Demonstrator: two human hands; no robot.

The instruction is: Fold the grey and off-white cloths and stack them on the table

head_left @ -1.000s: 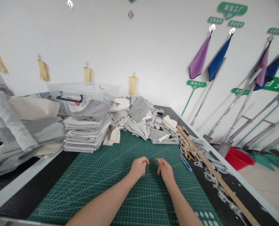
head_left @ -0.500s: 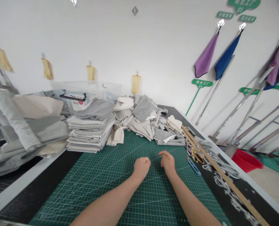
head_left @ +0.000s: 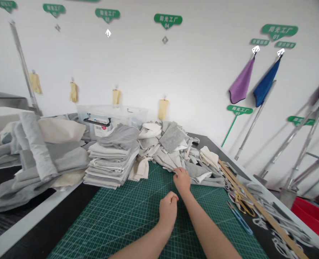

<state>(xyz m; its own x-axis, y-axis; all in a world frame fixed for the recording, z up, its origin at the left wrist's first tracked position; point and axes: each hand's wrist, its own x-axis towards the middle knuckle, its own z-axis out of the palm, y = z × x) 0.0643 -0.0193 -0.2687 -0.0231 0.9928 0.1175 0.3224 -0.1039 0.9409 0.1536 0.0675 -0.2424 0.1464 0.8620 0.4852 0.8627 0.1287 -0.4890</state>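
My right hand [head_left: 181,178] is stretched forward over the green cutting mat [head_left: 127,216], its fingertips touching the near edge of a loose heap of grey and white fabric pieces [head_left: 172,147]. Whether it grips a piece I cannot tell. My left hand [head_left: 168,210] rests lower on the mat as a loose fist with nothing in it. A neat stack of folded grey cloth [head_left: 109,162] stands left of the heap.
A long wooden ruler [head_left: 256,205], scissors with yellow handles [head_left: 241,199] and a blue pen-like tool [head_left: 239,217] lie at the right of the mat among white scraps. Rolled fabric [head_left: 38,151] lies at the left. A clear storage box [head_left: 108,117] stands behind. A red basin [head_left: 311,216] sits on the floor.
My right hand has reached forward from beside the left to the edge of the fabric heap. The left hand stayed back, curled. The camera tilted up.
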